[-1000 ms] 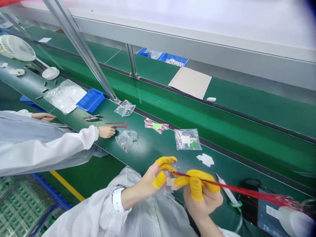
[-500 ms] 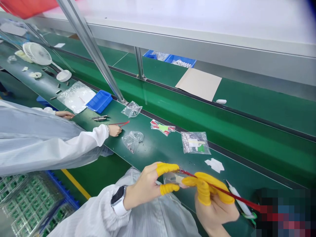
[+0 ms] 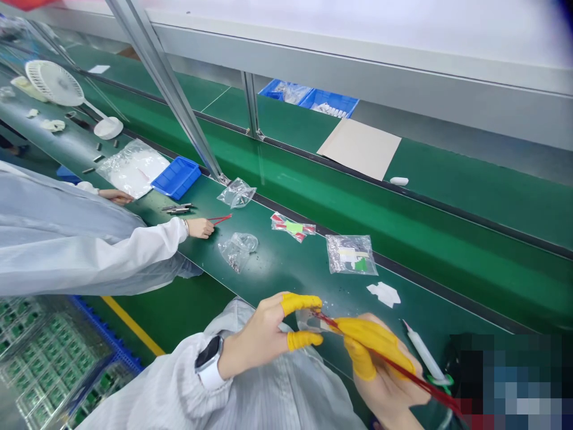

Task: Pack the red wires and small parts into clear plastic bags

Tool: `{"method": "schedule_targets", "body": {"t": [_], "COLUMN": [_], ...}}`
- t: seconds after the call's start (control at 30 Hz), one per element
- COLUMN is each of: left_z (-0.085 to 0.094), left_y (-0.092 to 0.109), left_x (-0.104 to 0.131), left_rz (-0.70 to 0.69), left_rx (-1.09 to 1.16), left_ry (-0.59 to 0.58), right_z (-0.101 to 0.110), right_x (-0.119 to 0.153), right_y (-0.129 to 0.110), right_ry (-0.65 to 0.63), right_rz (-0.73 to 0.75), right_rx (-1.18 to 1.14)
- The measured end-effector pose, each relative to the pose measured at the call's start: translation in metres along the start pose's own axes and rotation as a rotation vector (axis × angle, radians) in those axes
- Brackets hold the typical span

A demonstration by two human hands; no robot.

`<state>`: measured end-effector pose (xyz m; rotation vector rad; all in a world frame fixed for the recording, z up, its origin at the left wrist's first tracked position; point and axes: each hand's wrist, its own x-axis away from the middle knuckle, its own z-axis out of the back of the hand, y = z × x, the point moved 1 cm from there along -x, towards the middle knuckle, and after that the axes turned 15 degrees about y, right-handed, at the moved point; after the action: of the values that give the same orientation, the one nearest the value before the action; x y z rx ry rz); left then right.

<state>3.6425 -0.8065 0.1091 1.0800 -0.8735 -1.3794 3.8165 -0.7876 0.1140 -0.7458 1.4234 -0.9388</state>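
**Left fingers part beside the gripped red wires**

Over the counter (image 3: 282,266), at the lower right of the frame, the right hand (image 3: 385,364) is closed around the red wires (image 3: 432,391), yellow-capped fingers pressed along them. The left hand (image 3: 257,337) has opened a little: forefinger and thumb now stand apart, the forefinger by the wire ends. That seems to leave the bundle's support to the right hand. Whether the left forefinger touches the ends is too small to tell. A white tube (image 3: 424,353) lies just beside the right hand, a paper scrap (image 3: 384,294) farther up. Left of centre, a co-worker's hand (image 3: 200,228) holds other red strands (image 3: 221,220).
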Motion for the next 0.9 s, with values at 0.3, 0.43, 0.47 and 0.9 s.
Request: {"method": "schedule_targets", "body": {"t": [0.3, 0.43, 0.47, 0.9], "left_z": [-0.010, -0.011, -0.011, -0.012], "left_y": [-0.009, -0.011, -0.010, -0.009], "left_x": [0.005, 0.004, 0.004, 0.000], "left_rz": [0.106, 0.145, 0.151, 0.135], "left_rx": [-0.008, 0.012, 0.015, -0.010], "left_ry": [-0.068, -0.079, -0.078, -0.117], "right_z": [0.026, 0.032, 0.030, 0.030], "right_x": [0.007, -0.003, -0.005, -0.016], "right_y": [0.016, 0.012, 0.010, 0.007], "right_ry": [0.021, 0.025, 0.041, -0.089], "right_rz": [-0.426, -0.433, -0.422, -0.170], "right_rx": [-0.157, -0.149, -0.130, 0.026]}}
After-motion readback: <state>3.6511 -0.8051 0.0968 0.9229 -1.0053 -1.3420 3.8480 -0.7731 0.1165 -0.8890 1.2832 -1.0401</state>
